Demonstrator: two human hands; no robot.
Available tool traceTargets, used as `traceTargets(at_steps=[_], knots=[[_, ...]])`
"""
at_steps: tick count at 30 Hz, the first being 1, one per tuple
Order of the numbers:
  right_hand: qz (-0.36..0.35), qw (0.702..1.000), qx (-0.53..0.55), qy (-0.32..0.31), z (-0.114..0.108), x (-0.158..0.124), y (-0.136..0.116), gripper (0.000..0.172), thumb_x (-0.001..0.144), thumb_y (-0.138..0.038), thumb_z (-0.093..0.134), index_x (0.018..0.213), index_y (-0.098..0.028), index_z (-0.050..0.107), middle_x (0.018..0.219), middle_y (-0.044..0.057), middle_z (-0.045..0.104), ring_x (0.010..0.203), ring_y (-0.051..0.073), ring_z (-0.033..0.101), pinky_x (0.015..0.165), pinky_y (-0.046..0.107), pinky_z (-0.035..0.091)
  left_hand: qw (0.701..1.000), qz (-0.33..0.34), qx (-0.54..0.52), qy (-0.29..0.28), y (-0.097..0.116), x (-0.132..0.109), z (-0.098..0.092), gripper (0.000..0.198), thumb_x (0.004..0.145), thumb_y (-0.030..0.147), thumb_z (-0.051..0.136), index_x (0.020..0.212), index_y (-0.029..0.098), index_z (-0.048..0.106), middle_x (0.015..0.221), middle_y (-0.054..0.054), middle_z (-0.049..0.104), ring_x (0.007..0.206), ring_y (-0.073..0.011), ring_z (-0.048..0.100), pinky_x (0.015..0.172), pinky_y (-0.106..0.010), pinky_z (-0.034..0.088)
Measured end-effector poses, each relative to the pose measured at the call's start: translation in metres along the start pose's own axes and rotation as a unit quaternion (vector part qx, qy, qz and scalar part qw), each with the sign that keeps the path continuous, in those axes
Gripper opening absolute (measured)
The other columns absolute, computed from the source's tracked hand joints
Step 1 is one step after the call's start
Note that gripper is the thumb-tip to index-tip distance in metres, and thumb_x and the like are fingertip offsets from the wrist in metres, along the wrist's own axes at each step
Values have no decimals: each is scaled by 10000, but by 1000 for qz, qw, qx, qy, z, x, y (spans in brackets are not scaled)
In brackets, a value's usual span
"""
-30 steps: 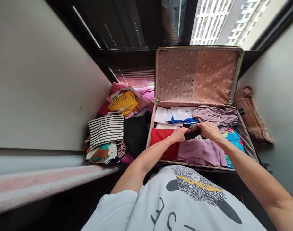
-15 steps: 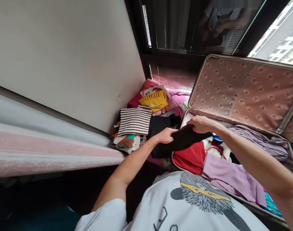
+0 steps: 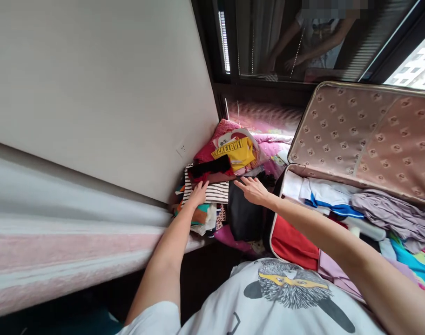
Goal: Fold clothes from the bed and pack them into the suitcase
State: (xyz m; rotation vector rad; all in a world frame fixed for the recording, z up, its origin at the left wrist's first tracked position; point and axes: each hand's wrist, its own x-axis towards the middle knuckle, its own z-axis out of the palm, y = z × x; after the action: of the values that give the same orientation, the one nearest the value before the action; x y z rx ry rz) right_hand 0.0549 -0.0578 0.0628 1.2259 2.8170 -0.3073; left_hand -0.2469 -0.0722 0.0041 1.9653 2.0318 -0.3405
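A dark cloth (image 3: pixel 212 166), black with a dark red side, lies on the black-and-white striped cloth (image 3: pixel 217 193) that tops a pile of folded clothes. My left hand (image 3: pixel 197 195) rests at the near edge of the dark cloth, over the stripes, its fingers stretched out. My right hand (image 3: pixel 254 190) is spread flat with nothing in it, above a folded black garment (image 3: pixel 245 216) beside the pile. Just behind the dark cloth is a yellow garment (image 3: pixel 238 152) with lettering.
An open suitcase (image 3: pixel 359 135) with a pink patterned lining stands on the right. In it lie a red cloth (image 3: pixel 294 242), a white-and-blue garment (image 3: pixel 333 193) and a greyish-purple garment (image 3: pixel 383 209). A pale wall (image 3: pixel 104 93) borders the pile on the left.
The dark cloth, held in both hands by the suitcase edge before, now lies on the striped cloth. Both hands have moved left and let go of it. The view has shifted left.
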Motion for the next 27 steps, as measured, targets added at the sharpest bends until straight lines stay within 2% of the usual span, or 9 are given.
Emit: traceTargets(at_steps=[3, 6, 10, 12, 14, 17, 20, 23, 27], knots=[[57, 997, 47, -1, 19, -63, 30, 696, 921, -148, 487, 1612, -201, 425, 1468, 179, 567, 1195, 303, 583, 1016, 434, 456, 999, -15, -23, 25, -2, 2, 14, 784, 868, 67, 406, 1642, 171, 340, 1647, -211, 402, 1466, -353, 450, 1170, -556, 388], [154, 981, 113, 24, 37, -150, 66, 677, 887, -137, 500, 1563, -173, 483, 1388, 167, 626, 1202, 279, 603, 1039, 425, 480, 996, 4, -27, 88, 11, -6, 12, 666, 868, 114, 447, 1526, 183, 527, 1607, -201, 454, 1456, -400, 439, 1147, -626, 395], [327, 921, 184, 105, 68, -278, 101, 592, 845, -127, 519, 1430, -171, 599, 1281, 147, 698, 1098, 242, 674, 977, 397, 539, 973, 85, -118, 180, 70, -11, 5, 513, 862, 192, 519, 1354, 195, 666, 1523, -177, 519, 1380, -376, 528, 1138, -570, 462], [411, 875, 200, 158, 83, -336, 113, 534, 825, -128, 527, 1341, -184, 653, 1208, 125, 736, 1037, 230, 702, 938, 378, 560, 948, 166, -191, 193, 121, -15, 5, 465, 866, 206, 520, 1297, 209, 692, 1422, -150, 589, 1346, -327, 570, 1163, -499, 470], [493, 822, 208, 196, 96, -385, 124, 482, 811, -136, 538, 1266, -192, 688, 1136, 108, 762, 996, 222, 723, 915, 361, 571, 918, 246, -261, 165, 183, -25, 9, 419, 893, 225, 491, 1255, 208, 701, 1350, -130, 631, 1303, -283, 608, 1150, -439, 497], [607, 734, 213, 217, 111, -444, 142, 436, 799, -158, 560, 1209, -163, 708, 1002, 101, 782, 918, 223, 742, 890, 363, 579, 885, 329, -325, 57, 279, -46, 25, 405, 911, 220, 454, 1241, 205, 688, 1298, -109, 662, 1203, -238, 668, 1048, -389, 573], [666, 673, 213, 241, 121, -488, 159, 420, 789, -177, 570, 1182, -142, 717, 961, 107, 783, 892, 236, 746, 874, 393, 587, 864, 404, -301, -21, 364, -61, 46, 435, 890, 183, 494, 1294, 209, 653, 1288, -102, 670, 1225, -236, 657, 1102, -421, 534], [675, 647, 234, 265, 129, -519, 173, 399, 809, -215, 579, 1175, -139, 719, 979, 120, 780, 865, 235, 745, 839, 391, 595, 857, 460, -231, -36, 440, -65, 58, 542, 896, 207, 573, 1437, 192, 556, 1415, -144, 600, 1360, -268, 567, 1186, -461, 444], [642, 650, 273, 302, 139, -541, 174, 409, 828, -232, 578, 1206, -145, 706, 1030, 120, 775, 831, 203, 737, 817, 353, 601, 873, 476, -106, -22, 548, -54, 57, 803, 896, 354, 698, 1602, 164, 364, 1648, -228, 348, 1543, -354, 336, 1239, -508, 335]])
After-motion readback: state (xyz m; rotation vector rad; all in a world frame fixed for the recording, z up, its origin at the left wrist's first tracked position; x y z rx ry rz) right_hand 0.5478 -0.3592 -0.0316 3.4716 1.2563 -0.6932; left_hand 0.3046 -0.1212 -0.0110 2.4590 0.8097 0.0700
